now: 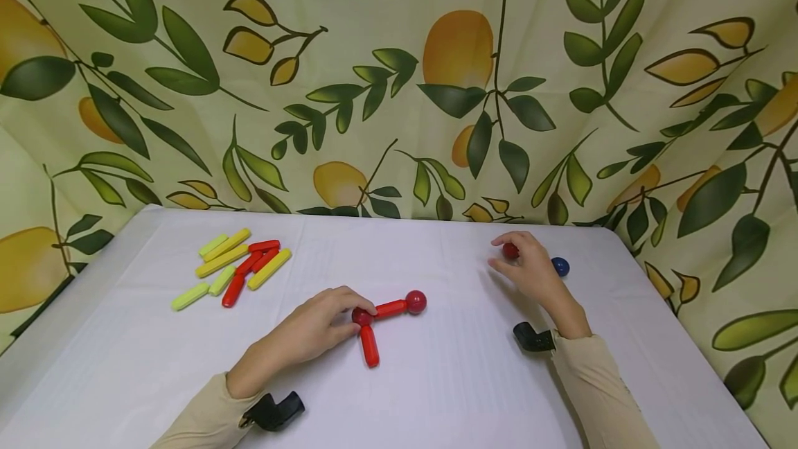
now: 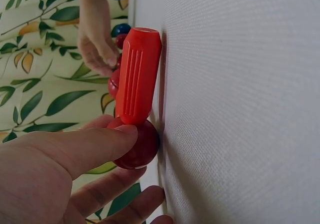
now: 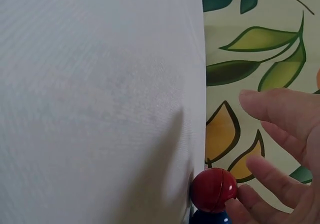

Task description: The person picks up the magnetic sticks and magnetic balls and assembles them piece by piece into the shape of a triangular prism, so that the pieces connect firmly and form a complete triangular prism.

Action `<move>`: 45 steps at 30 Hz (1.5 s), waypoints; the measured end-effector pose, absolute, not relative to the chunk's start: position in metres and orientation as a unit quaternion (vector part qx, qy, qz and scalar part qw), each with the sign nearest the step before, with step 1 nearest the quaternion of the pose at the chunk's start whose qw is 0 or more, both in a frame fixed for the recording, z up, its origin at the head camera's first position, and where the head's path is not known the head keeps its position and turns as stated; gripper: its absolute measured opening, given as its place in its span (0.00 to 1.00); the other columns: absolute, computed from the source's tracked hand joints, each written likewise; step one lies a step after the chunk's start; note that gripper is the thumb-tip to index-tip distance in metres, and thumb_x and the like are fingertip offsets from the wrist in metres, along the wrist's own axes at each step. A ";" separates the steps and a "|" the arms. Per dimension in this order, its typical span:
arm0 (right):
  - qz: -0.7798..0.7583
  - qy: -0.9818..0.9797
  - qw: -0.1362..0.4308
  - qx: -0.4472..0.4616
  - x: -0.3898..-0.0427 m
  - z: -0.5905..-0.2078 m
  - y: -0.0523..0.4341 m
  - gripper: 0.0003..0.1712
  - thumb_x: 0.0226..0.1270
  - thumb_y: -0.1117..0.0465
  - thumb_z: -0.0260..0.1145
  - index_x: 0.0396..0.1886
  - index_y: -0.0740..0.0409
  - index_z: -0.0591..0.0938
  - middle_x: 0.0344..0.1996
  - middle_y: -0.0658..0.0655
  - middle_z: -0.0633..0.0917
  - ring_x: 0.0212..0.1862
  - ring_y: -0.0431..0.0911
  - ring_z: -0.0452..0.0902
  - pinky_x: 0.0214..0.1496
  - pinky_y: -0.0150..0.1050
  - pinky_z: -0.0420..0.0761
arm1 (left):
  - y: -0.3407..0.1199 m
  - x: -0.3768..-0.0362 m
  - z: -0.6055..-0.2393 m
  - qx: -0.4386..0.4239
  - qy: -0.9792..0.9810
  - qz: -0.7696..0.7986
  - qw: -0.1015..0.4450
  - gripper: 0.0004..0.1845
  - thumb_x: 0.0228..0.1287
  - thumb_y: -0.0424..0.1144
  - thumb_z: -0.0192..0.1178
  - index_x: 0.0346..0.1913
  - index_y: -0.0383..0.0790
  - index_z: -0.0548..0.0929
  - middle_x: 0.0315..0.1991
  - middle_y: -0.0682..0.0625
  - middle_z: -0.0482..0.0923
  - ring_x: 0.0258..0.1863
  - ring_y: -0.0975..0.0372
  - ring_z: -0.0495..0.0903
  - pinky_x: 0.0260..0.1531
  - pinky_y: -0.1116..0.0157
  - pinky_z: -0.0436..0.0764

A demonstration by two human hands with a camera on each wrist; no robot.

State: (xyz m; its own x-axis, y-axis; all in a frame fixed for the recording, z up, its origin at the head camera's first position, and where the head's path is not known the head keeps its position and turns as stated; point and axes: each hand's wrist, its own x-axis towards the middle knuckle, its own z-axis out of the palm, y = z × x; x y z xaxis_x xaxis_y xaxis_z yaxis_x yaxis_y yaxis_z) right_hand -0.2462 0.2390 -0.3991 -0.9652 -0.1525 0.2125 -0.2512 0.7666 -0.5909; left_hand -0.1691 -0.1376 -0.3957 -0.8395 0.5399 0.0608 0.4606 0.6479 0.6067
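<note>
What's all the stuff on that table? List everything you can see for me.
Red balls: three; two in the joined piece and, one loose by the right hand.
Blue ball: one, behind the right hand.
Red sticks in the joined piece: two, one between the balls, one pointing toward the person.
Loose sticks pile: about ten, yellow, light green and red, table's left rear.
Table: one, white cover.
Backdrop cloth: one, leaves and yellow fruit, behind and at the sides.
Wrist cameras: two, black, left, right.
Left hand: pinches the near red ball.
Right hand: fingers touching the loose red ball.
</note>
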 end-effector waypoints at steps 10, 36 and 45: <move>0.317 -0.938 0.077 0.118 -0.245 -0.393 0.234 0.21 0.61 0.66 0.71 0.53 0.67 0.79 0.56 0.72 0.77 0.56 0.63 0.73 0.59 0.60 0.75 | -0.140 -0.169 -0.396 0.281 0.903 0.318 0.060 0.17 0.64 0.33 0.65 0.52 0.56 0.83 0.47 0.60 0.80 0.47 0.63 0.76 0.52 0.59 0.78; 0.310 -0.940 -0.012 0.139 -0.240 -0.396 0.220 0.21 0.57 0.67 0.75 0.50 0.61 0.82 0.49 0.65 0.82 0.48 0.57 0.78 0.51 0.51 0.83 | -0.138 -0.165 -0.393 0.318 0.901 0.267 0.126 0.14 0.61 0.40 0.69 0.47 0.64 0.86 0.57 0.53 0.73 0.55 0.61 0.68 0.51 0.56 0.74; 0.329 -0.927 -0.011 0.182 -0.233 -0.390 0.199 0.19 0.57 0.66 0.75 0.49 0.60 0.82 0.46 0.60 0.83 0.45 0.51 0.78 0.50 0.48 0.82 | -0.136 -0.166 -0.392 0.318 0.902 0.261 0.133 0.14 0.58 0.36 0.71 0.42 0.62 0.84 0.54 0.53 0.74 0.56 0.59 0.68 0.53 0.52 0.75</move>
State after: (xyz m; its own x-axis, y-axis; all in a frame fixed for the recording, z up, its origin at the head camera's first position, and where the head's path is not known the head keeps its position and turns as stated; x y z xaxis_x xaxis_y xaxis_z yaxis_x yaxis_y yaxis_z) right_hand -0.2332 0.1986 -0.3904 -0.9334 -0.3450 0.0988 -0.3301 0.7173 -0.6135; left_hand -0.1662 -0.1361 -0.3917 -0.7627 0.6425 -0.0741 0.5035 0.6617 0.5555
